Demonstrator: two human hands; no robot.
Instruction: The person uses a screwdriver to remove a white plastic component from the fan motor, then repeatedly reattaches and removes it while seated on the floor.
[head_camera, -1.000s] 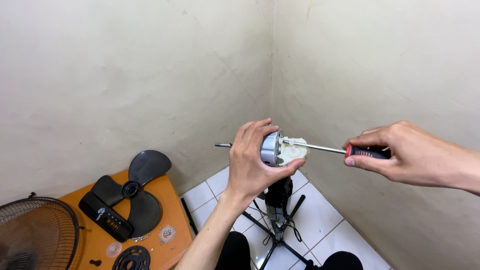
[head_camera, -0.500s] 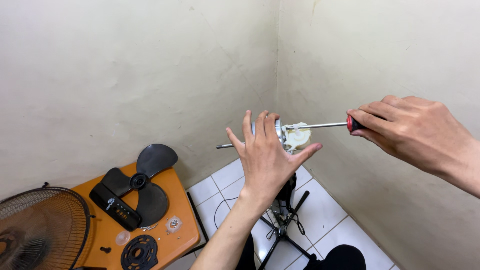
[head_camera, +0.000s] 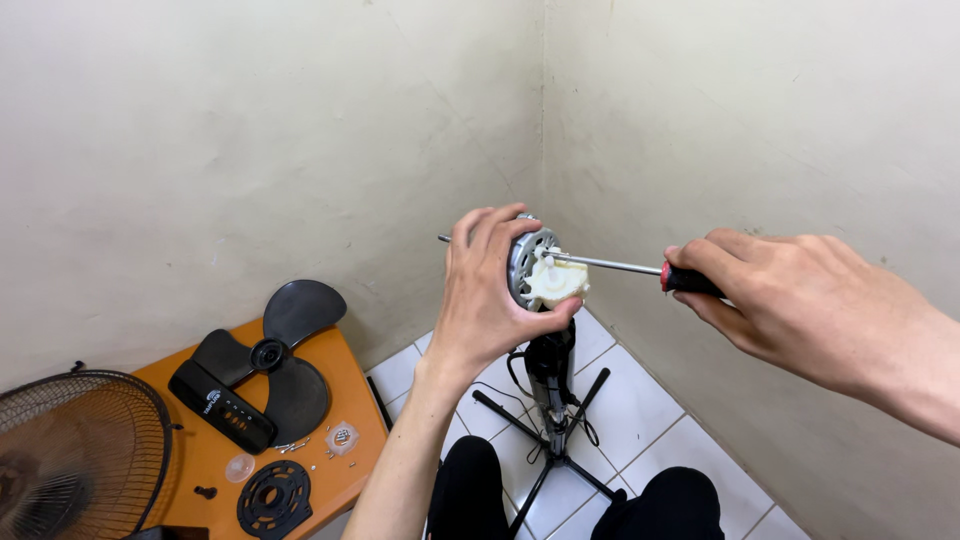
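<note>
My left hand (head_camera: 492, 295) wraps around a round metal fan motor (head_camera: 527, 262) on top of a black stand (head_camera: 552, 385). A white plastic gear housing (head_camera: 556, 281) sits on the motor's near face, and a thin shaft sticks out past my fingers on the far side. My right hand (head_camera: 790, 300) grips the red-and-black handle of a screwdriver (head_camera: 640, 268). Its long metal shank runs left, with the tip at the white housing.
An orange table (head_camera: 345, 375) at lower left carries a black fan blade (head_camera: 275, 350), a black control panel (head_camera: 222, 405), a round black plate (head_camera: 273, 497), small screws and clear caps. A wire fan guard (head_camera: 75, 455) leans at far left. White floor tiles (head_camera: 640, 400) and my dark-trousered knees lie below.
My left hand had opened flat in front of the motor and now grips it again. The right hand stays on the screwdriver with its tip at the white housing.
</note>
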